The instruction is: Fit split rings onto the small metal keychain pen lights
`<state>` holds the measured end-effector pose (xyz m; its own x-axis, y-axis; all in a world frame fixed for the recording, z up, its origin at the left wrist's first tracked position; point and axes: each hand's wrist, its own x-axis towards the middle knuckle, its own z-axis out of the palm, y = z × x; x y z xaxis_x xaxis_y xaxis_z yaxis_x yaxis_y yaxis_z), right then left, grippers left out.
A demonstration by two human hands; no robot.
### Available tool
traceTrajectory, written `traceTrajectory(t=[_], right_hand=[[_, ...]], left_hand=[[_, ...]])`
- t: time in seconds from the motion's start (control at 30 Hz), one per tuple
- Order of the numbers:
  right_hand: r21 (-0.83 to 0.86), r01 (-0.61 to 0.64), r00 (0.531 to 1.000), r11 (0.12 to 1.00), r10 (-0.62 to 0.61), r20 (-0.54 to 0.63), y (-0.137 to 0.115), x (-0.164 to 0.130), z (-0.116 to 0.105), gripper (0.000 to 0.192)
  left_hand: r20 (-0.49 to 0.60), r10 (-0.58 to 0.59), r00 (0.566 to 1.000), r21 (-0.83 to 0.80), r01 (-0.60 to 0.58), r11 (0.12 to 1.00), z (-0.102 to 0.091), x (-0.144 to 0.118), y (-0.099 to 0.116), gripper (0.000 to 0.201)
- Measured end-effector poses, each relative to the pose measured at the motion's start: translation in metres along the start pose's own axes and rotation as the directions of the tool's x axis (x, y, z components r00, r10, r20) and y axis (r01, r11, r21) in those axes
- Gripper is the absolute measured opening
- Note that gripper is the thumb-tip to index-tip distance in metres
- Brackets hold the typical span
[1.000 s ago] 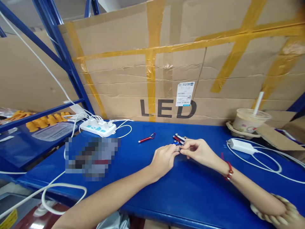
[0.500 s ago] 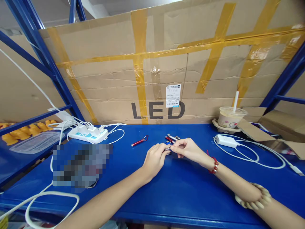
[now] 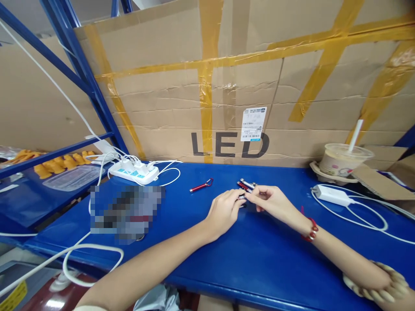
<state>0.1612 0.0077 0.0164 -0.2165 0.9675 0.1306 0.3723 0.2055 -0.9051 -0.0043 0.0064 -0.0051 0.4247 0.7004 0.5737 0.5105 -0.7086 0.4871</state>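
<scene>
Over the middle of a blue counter (image 3: pixel 272 263), the left hand (image 3: pixel 222 214) and right hand (image 3: pixel 275 206) pinch a small metallic piece (image 3: pixel 241 197) in narrowed fingers (image 3: pixel 232 196), with a red carabiner-clipped tube (image 3: pixel 198 187) near the back edge.

The left hand (image 3: pixel 224 212) and right hand (image 3: pixel 272 206) cover most of the small piece (image 3: pixel 241 197) pinched between them. Left of that grip, I can't make out the blurred item (image 3: pixel 128 212).
</scene>
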Motion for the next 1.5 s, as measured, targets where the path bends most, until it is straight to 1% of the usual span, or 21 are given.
traceTrajectory(t=[0.1,0.17,0.27,0.33,0.4,0.57,0.63,0.7,0.77,0.83,0.93,1.03,1.13,1.23,1.4,1.5], right_hand=[[-0.097,0.114,0.988,0.989,-0.123,-0.093,-0.001,-0.002,0.0,0.037],[-0.143,0.209,0.968,0.967,-0.225,-0.106,-0.002,-0.002,-0.002,0.035],[-0.168,0.331,0.939,0.929,-0.341,-0.039,-0.003,-0.003,-0.006,0.03],[-0.144,0.366,0.93,0.92,-0.369,0.006,-0.003,-0.002,-0.009,0.027],[-0.092,0.369,0.929,0.925,-0.368,0.038,-0.003,-0.002,-0.011,0.025],[0.002,0.318,0.941,0.948,-0.316,0.119,-0.003,0.0,-0.014,0.021],[0.023,0.291,0.946,0.957,-0.291,0.141,-0.003,0.0,-0.013,0.021],[0.031,0.259,0.956,0.965,-0.26,0.135,-0.002,0.0,-0.011,0.023],[0.016,0.228,0.966,0.974,-0.228,0.118,-0.002,-0.001,-0.008,0.027],[-0.008,0.196,0.974,0.981,-0.194,0.114,-0.002,-0.001,-0.006,0.032],[-0.03,0.12,0.986,0.992,-0.116,0.119,-0.003,-0.002,-0.003,0.036],[-0.005,0.017,0.992,1.0,-0.017,0.126,-0.004,-0.003,0.0,0.037],[-0.001,-0.093,0.985,0.996,0.092,0.143,-0.005,-0.003,0.001,0.036],[-0.027,-0.17,0.973,0.985,0.172,0.154,-0.005,-0.002,-0.001,0.036],[-0.037,-0.217,0.961,0.976,0.22,0.168,-0.002,0.002,-0.005,0.04],[-0.022,-0.228,0.948,0.974,0.227,0.223,0.004,0.005,-0.007,0.041]], left_hand=[[0.005,-0.053,0.999,-0.019,0.053,0.998,-0.001,0.001,0.001,0.017],[0.004,-0.078,0.997,-0.03,0.078,0.996,-0.003,0.001,0.002,0.018],[0.024,-0.107,0.994,-0.045,0.108,0.993,-0.004,0.001,0.005,0.02],[0.052,-0.117,0.992,-0.053,0.12,0.991,-0.004,0.0,0.005,0.021],[0.09,-0.107,0.99,-0.063,0.113,0.992,-0.002,0.0,0.004,0.021],[0.163,-0.054,0.985,-0.045,0.062,0.997,-0.001,-0.001,-0.001,0.018],[0.188,-0.065,0.98,-0.06,0.078,0.995,-0.002,-0.002,-0.002,0.014],[0.198,-0.081,0.977,-0.087,0.1,0.991,-0.003,-0.003,-0.002,0.01],[0.191,-0.069,0.979,-0.096,0.089,0.991,-0.003,-0.004,-0.002,0.007],[0.178,-0.029,0.984,-0.077,0.043,0.996,-0.003,-0.005,-0.003,0.005],[0.156,0.028,0.987,-0.015,-0.026,1.0,-0.001,-0.006,-0.006,0.005],[0.131,0.076,0.988,0.068,-0.086,0.994,0.0,-0.006,-0.008,0.008],[0.136,0.125,0.983,0.151,-0.145,0.978,0.0,-0.006,-0.009,0.013],[0.162,0.124,0.979,0.218,-0.158,0.963,0.0,-0.005,-0.008,0.016],[0.181,0.087,0.98,0.247,-0.13,0.96,0.001,-0.005,-0.006,0.018],[0.192,0.067,0.979,0.228,-0.111,0.967,0.0,-0.006,-0.005,0.018]])
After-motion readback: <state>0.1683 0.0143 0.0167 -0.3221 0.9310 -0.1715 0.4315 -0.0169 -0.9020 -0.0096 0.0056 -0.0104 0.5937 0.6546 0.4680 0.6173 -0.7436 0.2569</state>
